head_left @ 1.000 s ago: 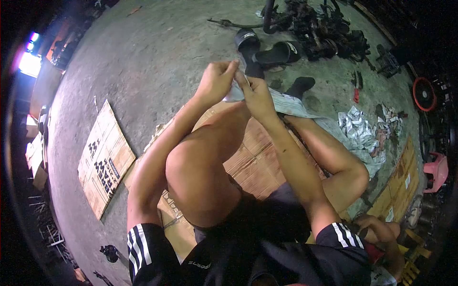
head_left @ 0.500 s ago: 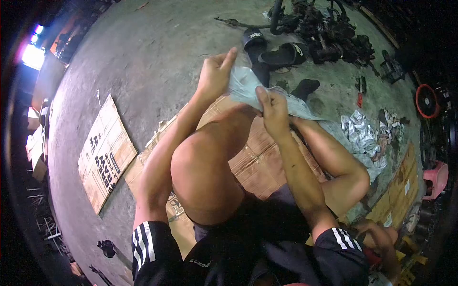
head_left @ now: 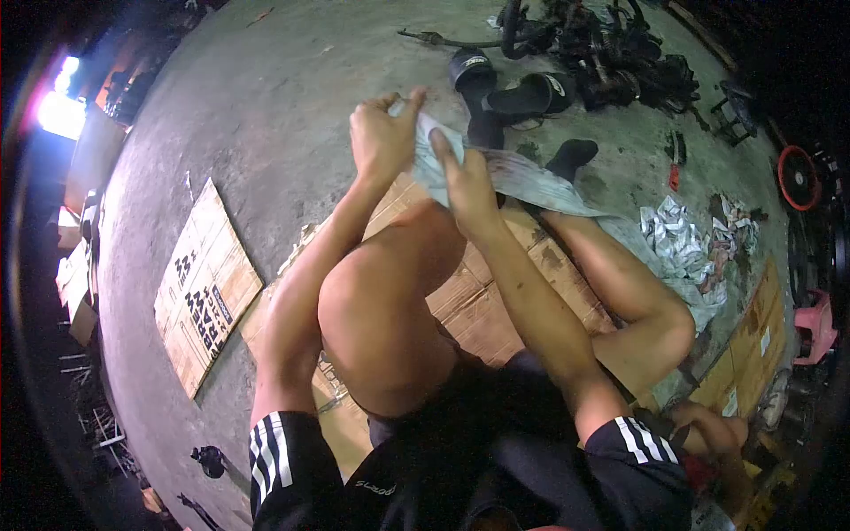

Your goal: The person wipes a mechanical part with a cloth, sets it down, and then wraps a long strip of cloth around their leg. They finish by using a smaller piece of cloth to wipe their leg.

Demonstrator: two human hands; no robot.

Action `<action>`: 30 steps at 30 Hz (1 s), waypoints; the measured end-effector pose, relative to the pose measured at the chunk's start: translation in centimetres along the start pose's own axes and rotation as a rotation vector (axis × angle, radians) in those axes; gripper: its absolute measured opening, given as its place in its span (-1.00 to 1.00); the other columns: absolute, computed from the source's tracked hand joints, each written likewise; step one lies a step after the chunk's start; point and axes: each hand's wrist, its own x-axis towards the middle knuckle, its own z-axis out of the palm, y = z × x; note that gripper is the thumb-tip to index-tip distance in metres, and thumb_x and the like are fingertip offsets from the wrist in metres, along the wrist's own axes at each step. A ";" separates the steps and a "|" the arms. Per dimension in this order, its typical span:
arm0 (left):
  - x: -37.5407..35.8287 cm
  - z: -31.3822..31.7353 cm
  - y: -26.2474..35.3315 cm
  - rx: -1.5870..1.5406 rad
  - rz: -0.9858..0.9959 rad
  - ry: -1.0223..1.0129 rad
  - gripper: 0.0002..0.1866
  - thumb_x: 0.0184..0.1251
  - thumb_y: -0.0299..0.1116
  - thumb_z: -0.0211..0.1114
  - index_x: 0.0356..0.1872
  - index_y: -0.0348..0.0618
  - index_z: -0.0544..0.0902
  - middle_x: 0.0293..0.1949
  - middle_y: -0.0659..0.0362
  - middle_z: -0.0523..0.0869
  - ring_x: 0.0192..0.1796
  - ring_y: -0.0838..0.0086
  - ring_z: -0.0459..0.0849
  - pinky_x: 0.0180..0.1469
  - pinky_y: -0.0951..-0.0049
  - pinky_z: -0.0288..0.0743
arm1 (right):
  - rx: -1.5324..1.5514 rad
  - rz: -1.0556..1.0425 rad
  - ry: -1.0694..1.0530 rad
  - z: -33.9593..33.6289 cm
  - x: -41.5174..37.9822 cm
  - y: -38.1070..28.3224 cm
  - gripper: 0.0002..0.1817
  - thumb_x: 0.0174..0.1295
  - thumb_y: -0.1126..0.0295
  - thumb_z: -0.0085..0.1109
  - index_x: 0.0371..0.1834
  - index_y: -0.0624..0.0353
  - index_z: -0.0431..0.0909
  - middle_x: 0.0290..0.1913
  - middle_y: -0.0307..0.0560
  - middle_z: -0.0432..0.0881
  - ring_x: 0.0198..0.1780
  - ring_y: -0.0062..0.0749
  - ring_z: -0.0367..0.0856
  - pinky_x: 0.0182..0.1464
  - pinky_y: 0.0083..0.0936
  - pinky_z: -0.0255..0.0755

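A pale, thin cloth [head_left: 540, 184] is stretched between my hands and trails down to the right over my lower leg. My left hand [head_left: 381, 137] is closed on its upper left end, thumb pointing up. Close beside it, my right hand [head_left: 467, 181] grips the same cloth with the thumb on top. Whatever lies under or inside the bunched part is hidden. Both hands are above the floor, beyond my raised knee, with cardboard [head_left: 478, 301] beneath my legs.
Black slide sandals [head_left: 531, 96] lie ahead, near a heap of dark, greasy machine parts [head_left: 602, 53]. Crumpled pale cloths [head_left: 677, 234] lie at right. A printed cardboard piece [head_left: 208, 288] is at left. A pink stool [head_left: 815, 327] stands far right, and another person's arm [head_left: 722, 442] shows lower right.
Both hands have shifted left, the right hand more, and they are now closer together. The cloth is drawn left with them and is more bunched between the hands.
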 end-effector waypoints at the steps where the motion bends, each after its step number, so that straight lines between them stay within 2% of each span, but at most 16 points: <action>1: 0.3 -0.2 -0.5 0.055 -0.048 0.135 -0.37 0.30 0.17 0.38 -0.20 -0.40 0.79 -0.44 -0.22 0.76 -0.34 -0.04 0.79 -0.13 0.07 0.60 | -0.054 -0.116 -0.011 0.2 -0.8 -0.4 -0.51 0.53 -0.02 0.11 -0.27 0.25 0.67 -0.47 -0.32 0.58 -0.43 -0.60 0.45 -0.35 -0.47 0.35; 2: 0.3 0.5 -2.0 0.088 0.146 0.325 -0.46 0.34 0.11 0.35 -0.19 -0.31 0.81 -0.38 -0.24 0.76 -0.22 -0.17 0.77 -0.07 0.04 0.60 | -0.107 -0.233 -0.016 0.5 -1.7 -0.6 -0.51 0.55 0.02 0.09 -0.26 0.30 0.67 -0.48 -0.34 0.58 -0.42 -0.58 0.44 -0.33 -0.40 0.34; 7: 0.1 -1.3 -1.6 0.139 0.067 0.282 -0.51 0.38 0.07 0.31 -0.19 -0.24 0.82 -0.36 -0.26 0.75 -0.20 -0.20 0.76 -0.05 0.04 0.62 | -0.268 0.042 -0.117 -0.3 -4.1 -1.3 -0.51 0.58 0.07 0.03 -0.29 0.32 0.65 -0.48 -0.27 0.58 -0.41 -0.59 0.43 -0.32 -0.40 0.35; 9: 0.7 -1.0 -2.7 0.111 0.037 0.357 -0.52 0.39 0.06 0.29 -0.20 -0.24 0.82 -0.37 -0.26 0.75 -0.20 -0.19 0.76 -0.05 0.03 0.62 | -0.355 -0.048 -0.103 -0.7 -4.8 -1.7 -0.49 0.58 0.08 0.04 -0.31 0.37 0.63 -0.48 -0.26 0.58 -0.40 -0.59 0.43 -0.33 -0.41 0.35; 13: 1.3 -0.4 -4.3 0.265 0.256 0.337 -0.55 0.45 0.02 0.24 -0.19 -0.21 0.82 -0.46 -0.21 0.73 -0.26 -0.14 0.77 -0.09 -0.02 0.61 | -0.293 -0.102 -0.105 -1.3 -6.1 -2.5 -0.52 0.59 0.15 0.03 -0.28 0.43 0.64 -0.47 -0.24 0.61 -0.39 -0.56 0.48 -0.33 -0.43 0.37; 15: 2.3 -2.0 -5.2 0.233 0.142 0.334 -0.56 0.48 0.00 0.21 -0.20 -0.18 0.83 -0.46 -0.21 0.74 -0.27 -0.12 0.78 -0.09 -0.01 0.61 | -0.355 -0.198 -0.081 -0.8 -6.2 -1.7 -0.51 0.57 0.12 0.05 -0.36 0.37 0.61 -0.54 -0.09 0.53 -0.48 -0.42 0.44 -0.41 -0.33 0.30; 17: 2.2 -1.7 -5.1 0.245 0.211 0.381 -0.56 0.49 0.02 0.21 -0.23 -0.17 0.84 -0.46 -0.19 0.74 -0.28 -0.10 0.78 -0.12 0.03 0.63 | -0.198 -0.306 -0.134 -1.4 -6.4 -2.1 -0.53 0.57 0.13 0.05 -0.34 0.36 0.63 -0.53 0.07 0.55 -0.50 -0.35 0.47 -0.43 -0.25 0.27; 18: 2.7 -1.8 -4.5 0.220 0.237 0.304 -0.54 0.47 0.03 0.24 -0.25 -0.20 0.83 -0.48 -0.18 0.74 -0.34 -0.05 0.77 -0.16 0.08 0.61 | -0.228 -0.015 -0.245 -3.6 -5.9 -2.2 -0.55 0.55 0.13 0.08 -0.31 0.36 0.64 -0.49 0.13 0.61 -0.49 -0.25 0.52 -0.41 -0.22 0.31; 19: 2.7 -1.7 -4.2 0.199 0.257 0.212 -0.53 0.45 0.05 0.27 -0.27 -0.22 0.82 -0.51 -0.16 0.73 -0.39 0.00 0.76 -0.20 0.14 0.60 | -0.372 -0.188 -0.202 -5.2 -4.9 -1.9 -0.55 0.51 0.09 0.13 -0.30 0.34 0.64 -0.48 0.02 0.62 -0.45 -0.32 0.49 -0.34 -0.33 0.35; 21: 2.7 -1.8 -2.9 0.069 0.287 0.108 -0.51 0.44 0.06 0.31 -0.31 -0.27 0.80 -0.53 -0.12 0.72 -0.45 0.13 0.71 -0.24 0.18 0.57 | -0.276 -0.159 0.015 -6.7 -2.3 -0.5 -0.56 0.45 0.06 0.23 -0.34 0.28 0.63 -0.41 -0.10 0.65 -0.36 -0.44 0.50 -0.24 -0.42 0.38; 23: 2.6 -1.9 -0.9 -0.056 0.323 0.010 -0.48 0.42 0.07 0.35 -0.34 -0.32 0.77 -0.55 -0.09 0.70 -0.50 0.25 0.66 -0.27 0.23 0.53 | -0.357 -0.093 -0.001 -9.7 0.4 -1.1 -0.58 0.40 0.04 0.31 -0.32 0.25 0.66 -0.32 -0.05 0.71 -0.27 -0.45 0.54 -0.16 -0.37 0.41; 24: 2.1 -1.7 -0.1 -0.092 0.324 -0.154 -0.49 0.41 0.05 0.37 -0.36 -0.33 0.75 -0.56 -0.04 0.67 -0.50 0.35 0.59 -0.30 0.26 0.50 | -0.291 -0.124 -0.030 -10.4 1.6 -2.0 -0.57 0.32 0.08 0.42 -0.04 0.25 0.64 -0.09 -0.02 0.73 -0.05 -0.44 0.62 0.02 -0.38 0.47; 25: 1.7 -1.5 0.6 -0.127 0.319 -0.315 -0.49 0.40 0.04 0.39 -0.39 -0.34 0.73 -0.58 0.01 0.65 -0.50 0.45 0.51 -0.32 0.29 0.46 | -0.293 -0.120 -0.024 -10.4 2.6 -2.4 -0.57 0.32 0.08 0.42 -0.04 0.25 0.64 -0.09 -0.02 0.73 -0.05 -0.44 0.62 0.02 -0.38 0.47; 27: 1.5 -0.9 1.1 -0.165 0.388 -0.375 -0.51 0.41 0.02 0.38 -0.38 -0.32 0.72 -0.56 0.08 0.62 -0.48 0.52 0.48 -0.34 0.33 0.45 | -0.140 -0.090 -0.122 -10.2 4.1 -3.5 -0.33 0.22 0.13 0.52 0.29 0.25 0.48 0.13 -0.01 0.66 0.17 -0.43 0.57 0.21 -0.42 0.45; 28: 1.5 -0.8 1.8 -0.155 0.442 -0.426 -0.53 0.41 0.01 0.38 -0.36 -0.31 0.73 -0.57 0.10 0.62 -0.48 0.53 0.48 -0.34 0.34 0.45 | -0.143 -0.083 -0.119 -10.2 5.1 -3.7 -0.33 0.22 0.13 0.52 0.29 0.25 0.48 0.13 -0.01 0.66 0.17 -0.43 0.57 0.21 -0.42 0.45; 30: 1.5 -0.3 2.6 -0.146 0.493 -0.488 -0.55 0.41 0.00 0.38 -0.34 -0.30 0.74 -0.57 0.11 0.61 -0.48 0.54 0.47 -0.35 0.35 0.44 | -0.498 -0.184 -0.304 -10.6 7.0 -4.0 -0.12 0.13 0.19 0.60 0.44 0.27 0.31 0.27 -0.05 0.57 0.30 -0.41 0.50 0.32 -0.40 0.41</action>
